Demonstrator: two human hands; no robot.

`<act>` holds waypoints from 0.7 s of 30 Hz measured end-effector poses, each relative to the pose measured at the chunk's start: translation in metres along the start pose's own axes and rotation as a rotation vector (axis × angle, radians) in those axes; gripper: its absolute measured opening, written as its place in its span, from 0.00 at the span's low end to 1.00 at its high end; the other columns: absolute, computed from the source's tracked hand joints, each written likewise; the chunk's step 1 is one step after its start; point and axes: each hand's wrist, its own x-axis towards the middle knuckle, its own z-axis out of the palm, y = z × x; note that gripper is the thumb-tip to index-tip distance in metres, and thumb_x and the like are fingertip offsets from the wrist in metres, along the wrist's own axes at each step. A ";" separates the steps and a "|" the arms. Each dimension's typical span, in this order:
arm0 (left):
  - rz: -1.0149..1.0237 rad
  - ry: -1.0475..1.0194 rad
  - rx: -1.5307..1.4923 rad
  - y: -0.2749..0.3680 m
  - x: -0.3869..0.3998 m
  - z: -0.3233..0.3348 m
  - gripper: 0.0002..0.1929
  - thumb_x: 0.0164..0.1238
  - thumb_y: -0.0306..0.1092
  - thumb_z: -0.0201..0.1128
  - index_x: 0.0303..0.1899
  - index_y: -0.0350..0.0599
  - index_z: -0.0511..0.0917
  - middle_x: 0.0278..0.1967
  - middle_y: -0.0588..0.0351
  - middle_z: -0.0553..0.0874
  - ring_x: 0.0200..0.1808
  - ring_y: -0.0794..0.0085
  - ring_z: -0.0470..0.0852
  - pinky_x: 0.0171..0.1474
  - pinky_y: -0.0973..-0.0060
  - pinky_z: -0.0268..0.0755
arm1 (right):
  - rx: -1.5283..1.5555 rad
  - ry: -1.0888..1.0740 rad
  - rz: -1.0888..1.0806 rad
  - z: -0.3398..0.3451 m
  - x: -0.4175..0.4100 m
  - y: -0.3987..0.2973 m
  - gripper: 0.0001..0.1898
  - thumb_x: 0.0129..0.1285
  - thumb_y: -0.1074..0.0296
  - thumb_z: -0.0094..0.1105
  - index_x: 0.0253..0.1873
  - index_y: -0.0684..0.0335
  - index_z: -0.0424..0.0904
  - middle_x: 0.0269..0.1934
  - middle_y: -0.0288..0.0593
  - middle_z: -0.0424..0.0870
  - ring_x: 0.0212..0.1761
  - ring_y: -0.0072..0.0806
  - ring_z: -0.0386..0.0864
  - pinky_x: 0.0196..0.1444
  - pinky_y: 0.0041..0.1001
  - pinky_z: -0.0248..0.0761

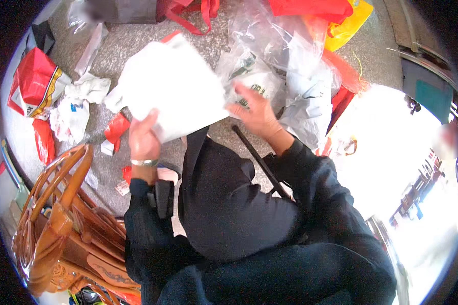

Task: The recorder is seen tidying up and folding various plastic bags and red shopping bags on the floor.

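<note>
A large white sheet-like thing point(175, 84), overexposed so that its material is unclear, lies across my lap side and the floor ahead. My left hand point(145, 139), with a metal band at the wrist, holds its near left edge, the thumb on top. At its right corner is my right hand point(253, 110), blurred, fingers spread; whether it touches the corner I cannot tell. Just beyond the right hand sits a clear plastic bag point(269, 82) with printed white contents. A bit of red shows behind the white thing's far edge.
A carved wooden chair point(66, 228) stands at lower left. Crumpled white bags point(76, 110), a red bag point(36, 82) and red scraps point(116, 129) lie on the speckled floor point(116, 47). A dark rod point(257, 158) slants beside my leg. Red and yellow bags point(351, 28) lie at upper right.
</note>
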 end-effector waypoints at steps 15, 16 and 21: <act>-0.072 -0.002 -0.154 -0.021 0.004 -0.023 0.16 0.61 0.25 0.55 0.52 0.37 0.72 0.46 0.55 0.80 0.48 0.68 0.77 0.55 0.71 0.66 | -0.270 -0.347 0.378 -0.035 0.016 0.059 0.28 0.55 0.67 0.60 0.62 0.59 0.65 0.41 0.54 0.80 0.39 0.45 0.79 0.45 0.35 0.71; -0.080 0.017 -0.153 -0.022 0.004 -0.021 0.16 0.62 0.25 0.55 0.52 0.37 0.72 0.46 0.55 0.80 0.48 0.68 0.77 0.55 0.71 0.66 | -0.265 -0.354 0.381 -0.042 0.015 0.050 0.28 0.55 0.67 0.60 0.62 0.59 0.65 0.41 0.54 0.80 0.39 0.45 0.79 0.45 0.35 0.71; -0.058 0.049 -0.127 -0.010 0.001 -0.031 0.16 0.62 0.25 0.55 0.52 0.37 0.72 0.47 0.55 0.79 0.50 0.68 0.77 0.56 0.70 0.66 | -0.464 0.151 0.045 -0.053 0.004 -0.002 0.25 0.51 0.63 0.62 0.56 0.58 0.70 0.46 0.49 0.78 0.53 0.42 0.73 0.52 0.34 0.65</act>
